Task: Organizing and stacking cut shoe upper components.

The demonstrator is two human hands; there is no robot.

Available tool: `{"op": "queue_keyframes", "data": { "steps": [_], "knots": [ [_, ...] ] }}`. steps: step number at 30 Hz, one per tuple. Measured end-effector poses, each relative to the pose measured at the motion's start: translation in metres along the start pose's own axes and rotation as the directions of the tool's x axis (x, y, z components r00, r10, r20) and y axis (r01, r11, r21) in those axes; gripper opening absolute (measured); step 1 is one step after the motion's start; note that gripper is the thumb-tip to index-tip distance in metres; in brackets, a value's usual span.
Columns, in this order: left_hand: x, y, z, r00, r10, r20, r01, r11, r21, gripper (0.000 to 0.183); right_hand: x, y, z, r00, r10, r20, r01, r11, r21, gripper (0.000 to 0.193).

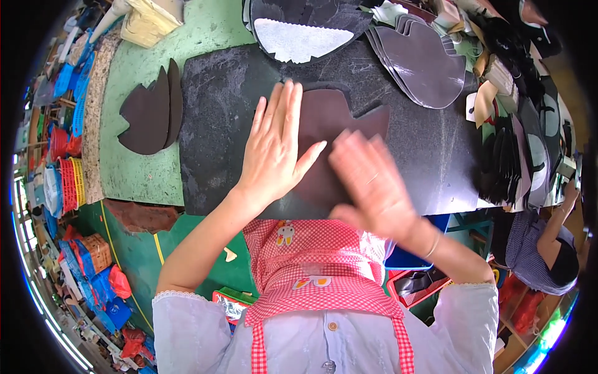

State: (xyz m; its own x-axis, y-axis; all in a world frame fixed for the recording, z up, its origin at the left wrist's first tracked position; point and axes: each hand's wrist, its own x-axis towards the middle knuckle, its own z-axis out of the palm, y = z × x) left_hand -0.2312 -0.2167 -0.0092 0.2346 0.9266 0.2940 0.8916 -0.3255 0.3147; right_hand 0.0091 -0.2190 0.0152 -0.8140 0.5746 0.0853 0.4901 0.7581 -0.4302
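A dark brown cut leather piece (325,115) with a notched upper edge lies on the black work mat (215,131) in front of me. My left hand (274,140) rests flat along its left side, fingers stretched out and pointing away from me. Over the lower right part of the piece is my right hand (370,181), fingers extended and smeared by motion; I cannot tell whether it touches the leather. Neither hand grips anything. Part of the leather's lower edge is hidden behind the right hand.
Similar brown pieces (146,118) lie on the green tabletop at left. A stack of dark grey pieces (423,62) sits far right. Beyond the mat's middle is a dark stack with a white patch (302,40). Black strips (501,156) hang at the right edge. A co-worker's arm (554,218) shows at far right.
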Motion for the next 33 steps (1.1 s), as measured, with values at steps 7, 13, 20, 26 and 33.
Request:
{"op": "queue_keyframes", "data": {
  "steps": [7, 13, 20, 26, 33],
  "knots": [
    [0.023, 0.007, -0.018, 0.996, -0.09, 0.007, 0.089, 0.955, -0.282, 0.072, -0.003, -0.028, 0.013, 0.949, -0.306, 0.07, 0.286, 0.934, 0.212, 0.08],
    [-0.006, -0.123, -0.118, 0.766, -0.342, -0.545, 0.325, 0.937, -0.132, 0.057, -0.017, 0.056, -0.054, 0.889, 0.035, -0.456, -0.137, 0.972, -0.191, 0.045],
    [0.084, -0.05, -0.039, 0.978, 0.148, -0.149, -0.152, 0.988, -0.014, 0.077, 0.013, 0.098, -0.063, 0.833, 0.09, -0.545, -0.207, 0.966, -0.157, 0.012],
    [0.11, -0.041, -0.044, 0.965, -0.005, -0.261, -0.095, 0.924, -0.371, 0.022, -0.002, 0.121, -0.052, 0.803, 0.426, -0.416, -0.272, 0.884, 0.381, 0.012],
    [0.003, 0.037, -0.059, 0.939, 0.321, 0.12, -0.259, 0.894, -0.365, 0.021, 0.002, 0.127, -0.065, 0.64, 0.67, -0.375, -0.331, 0.681, 0.653, 0.017]
  ]
}}
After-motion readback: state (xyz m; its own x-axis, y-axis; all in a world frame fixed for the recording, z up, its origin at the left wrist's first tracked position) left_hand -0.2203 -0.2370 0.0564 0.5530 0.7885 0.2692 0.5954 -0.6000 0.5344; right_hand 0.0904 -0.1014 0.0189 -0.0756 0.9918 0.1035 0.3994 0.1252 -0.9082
